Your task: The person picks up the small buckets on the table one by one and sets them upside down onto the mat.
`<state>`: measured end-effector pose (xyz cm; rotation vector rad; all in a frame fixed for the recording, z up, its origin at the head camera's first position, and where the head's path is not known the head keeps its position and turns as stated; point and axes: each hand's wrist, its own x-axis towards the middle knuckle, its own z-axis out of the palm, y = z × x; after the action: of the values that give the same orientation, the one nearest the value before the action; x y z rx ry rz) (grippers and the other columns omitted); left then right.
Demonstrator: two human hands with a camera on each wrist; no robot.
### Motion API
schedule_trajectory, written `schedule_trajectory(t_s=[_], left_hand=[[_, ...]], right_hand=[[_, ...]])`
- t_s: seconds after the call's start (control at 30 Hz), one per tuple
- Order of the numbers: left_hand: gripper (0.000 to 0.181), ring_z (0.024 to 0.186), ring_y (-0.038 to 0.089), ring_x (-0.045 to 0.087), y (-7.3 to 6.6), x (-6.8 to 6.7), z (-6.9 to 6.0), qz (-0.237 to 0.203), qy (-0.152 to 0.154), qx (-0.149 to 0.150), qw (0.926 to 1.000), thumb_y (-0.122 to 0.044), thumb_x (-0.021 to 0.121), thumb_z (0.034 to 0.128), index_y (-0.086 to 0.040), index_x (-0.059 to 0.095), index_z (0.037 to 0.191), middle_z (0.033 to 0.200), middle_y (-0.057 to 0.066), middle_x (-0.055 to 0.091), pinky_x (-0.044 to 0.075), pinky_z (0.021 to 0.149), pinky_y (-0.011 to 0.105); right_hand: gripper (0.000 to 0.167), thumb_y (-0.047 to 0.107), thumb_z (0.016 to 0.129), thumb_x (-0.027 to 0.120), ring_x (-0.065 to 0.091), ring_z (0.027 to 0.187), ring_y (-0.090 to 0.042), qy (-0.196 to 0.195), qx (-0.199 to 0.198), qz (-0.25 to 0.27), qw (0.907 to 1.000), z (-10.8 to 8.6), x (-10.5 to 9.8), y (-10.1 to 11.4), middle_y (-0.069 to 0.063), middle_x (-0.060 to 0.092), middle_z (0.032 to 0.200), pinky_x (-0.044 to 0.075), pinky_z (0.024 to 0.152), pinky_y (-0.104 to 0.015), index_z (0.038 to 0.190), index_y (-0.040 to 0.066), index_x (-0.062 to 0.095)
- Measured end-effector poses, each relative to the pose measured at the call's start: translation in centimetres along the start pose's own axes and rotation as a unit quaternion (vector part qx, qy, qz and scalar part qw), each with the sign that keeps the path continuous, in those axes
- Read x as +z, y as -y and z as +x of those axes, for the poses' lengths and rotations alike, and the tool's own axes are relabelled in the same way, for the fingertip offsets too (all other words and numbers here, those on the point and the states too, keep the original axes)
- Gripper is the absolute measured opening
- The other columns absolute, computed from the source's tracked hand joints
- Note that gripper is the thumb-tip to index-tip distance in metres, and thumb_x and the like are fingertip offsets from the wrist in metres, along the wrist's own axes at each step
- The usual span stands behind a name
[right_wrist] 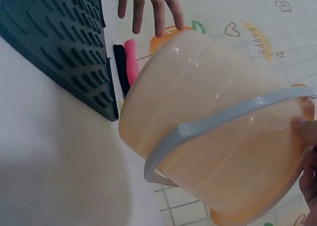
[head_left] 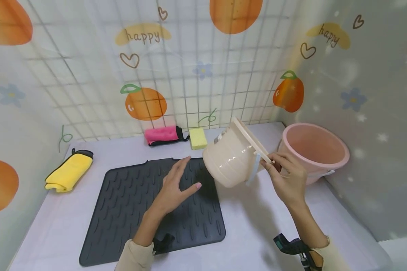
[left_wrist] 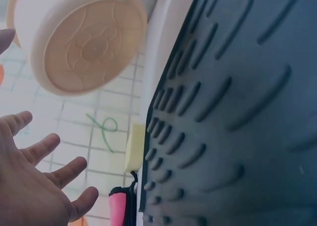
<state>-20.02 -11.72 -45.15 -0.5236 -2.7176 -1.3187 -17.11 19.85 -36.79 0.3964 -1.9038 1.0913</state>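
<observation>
A cream bucket (head_left: 227, 154) with a grey-blue handle (right_wrist: 223, 118) is held tilted above the table, its base toward the left hand. My right hand (head_left: 288, 177) pinches the bucket's rim between thumb and fingers. To the left of the bucket, my left hand (head_left: 173, 188) hovers over the dark ribbed mat (head_left: 129, 210), fingers spread and thumb apart, touching nothing. In the left wrist view, the bucket's round base (left_wrist: 94, 47) shows a flower-like relief, apart from the left fingers. The inside of the bucket is hidden.
A pink bucket (head_left: 312, 165) stands at the right, close to the right hand. Along the back lie a rolled pink cloth (head_left: 162, 134) and a yellow sponge (head_left: 198, 138). A yellow cloth (head_left: 69, 171) lies at the far left. Patterned curtains (head_left: 176, 75) enclose the table.
</observation>
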Motion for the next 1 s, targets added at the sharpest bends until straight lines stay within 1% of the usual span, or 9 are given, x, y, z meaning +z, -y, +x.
schedule_trajectory(t_s=[0.1,0.17,0.27,0.33,0.4,0.5,0.63,0.83,1.0], left_hand=[[0.089,0.148,0.024,0.018,-0.4,0.4,0.3,-0.024,0.004,-0.001,0.9997,-0.062,0.065,0.0879,-0.044,0.014,0.159,0.164,-0.004,0.015,0.010,0.108,0.074],[0.090,0.148,0.026,0.017,-0.5,0.6,0.5,-0.039,0.001,-0.007,0.9992,-0.061,0.066,0.0873,-0.045,0.013,0.159,0.164,-0.005,0.013,0.011,0.107,0.076],[0.092,0.148,0.031,0.016,-0.7,0.7,0.7,-0.058,-0.002,-0.014,0.9982,-0.060,0.068,0.0863,-0.047,0.012,0.158,0.164,-0.007,0.011,0.012,0.104,0.080],[0.093,0.148,0.032,0.016,-0.9,0.9,0.9,-0.072,0.000,-0.013,0.9973,-0.059,0.069,0.0858,-0.048,0.011,0.158,0.164,-0.007,0.010,0.014,0.103,0.080],[0.094,0.148,0.032,0.016,-1.1,1.2,1.2,-0.088,0.004,-0.005,0.9961,-0.057,0.070,0.0858,-0.048,0.010,0.158,0.165,-0.006,0.009,0.018,0.103,0.079],[0.096,0.148,0.028,0.016,-1.4,1.5,1.6,-0.105,0.007,0.008,0.9945,-0.055,0.071,0.0857,-0.048,0.009,0.157,0.165,-0.007,0.007,0.025,0.104,0.075],[0.098,0.148,0.024,0.015,-1.6,1.9,2.0,-0.111,0.001,0.015,0.9937,-0.054,0.073,0.0846,-0.049,0.006,0.157,0.164,-0.009,0.005,0.024,0.107,0.072],[0.099,0.149,0.024,0.015,-1.8,2.0,2.5,-0.136,-0.003,0.016,0.9906,-0.054,0.073,0.0839,-0.049,0.006,0.157,0.164,-0.011,0.004,0.023,0.110,0.068],[0.100,0.148,0.028,0.016,-2.2,2.1,2.7,-0.175,0.003,0.016,0.9843,-0.054,0.072,0.0841,-0.044,0.005,0.159,0.164,-0.011,0.004,0.027,0.108,0.068]], right_hand=[[0.018,-0.018,0.070,0.081,0.046,0.064,-0.011,-0.001,0.027,-0.001,0.9996,-0.6,-0.1,-0.8,-0.014,0.062,0.075,0.034,0.058,-0.012,0.082,-0.007,0.074],[0.017,-0.015,0.072,0.082,0.048,0.065,-0.011,0.005,0.051,-0.001,0.9987,-1.0,0.0,-1.6,-0.013,0.064,0.078,0.035,0.058,-0.012,0.084,-0.006,0.075],[0.018,-0.011,0.074,0.083,0.050,0.068,-0.011,0.004,0.100,0.029,0.9946,-1.7,0.2,-3.0,-0.011,0.066,0.083,0.040,0.058,-0.014,0.089,-0.004,0.076],[0.019,-0.011,0.075,0.082,0.051,0.070,-0.011,-0.004,0.127,0.051,0.9906,-2.0,0.3,-3.5,-0.012,0.066,0.086,0.042,0.059,-0.015,0.092,-0.004,0.077],[0.020,-0.011,0.075,0.082,0.051,0.070,-0.012,-0.013,0.148,0.066,0.9867,-2.2,0.3,-3.8,-0.012,0.066,0.087,0.043,0.058,-0.016,0.094,-0.005,0.077],[0.018,-0.011,0.077,0.081,0.050,0.070,-0.013,-0.023,0.167,0.074,0.9829,-2.5,0.4,-4.0,-0.014,0.066,0.089,0.040,0.057,-0.016,0.094,-0.007,0.077],[0.017,-0.010,0.078,0.080,0.049,0.071,-0.013,-0.031,0.193,0.095,0.9761,-2.9,0.6,-3.9,-0.014,0.066,0.090,0.038,0.057,-0.016,0.094,-0.009,0.076],[0.019,-0.008,0.079,0.080,0.053,0.073,-0.014,-0.055,0.241,0.147,0.9578,-3.2,0.7,-3.6,-0.006,0.067,0.091,0.045,0.061,-0.016,0.098,-0.010,0.075],[0.020,-0.007,0.081,0.079,0.058,0.073,-0.014,-0.078,0.253,0.179,0.9475,-3.5,0.9,-3.6,-0.007,0.067,0.092,0.050,0.064,-0.016,0.098,-0.013,0.073]])
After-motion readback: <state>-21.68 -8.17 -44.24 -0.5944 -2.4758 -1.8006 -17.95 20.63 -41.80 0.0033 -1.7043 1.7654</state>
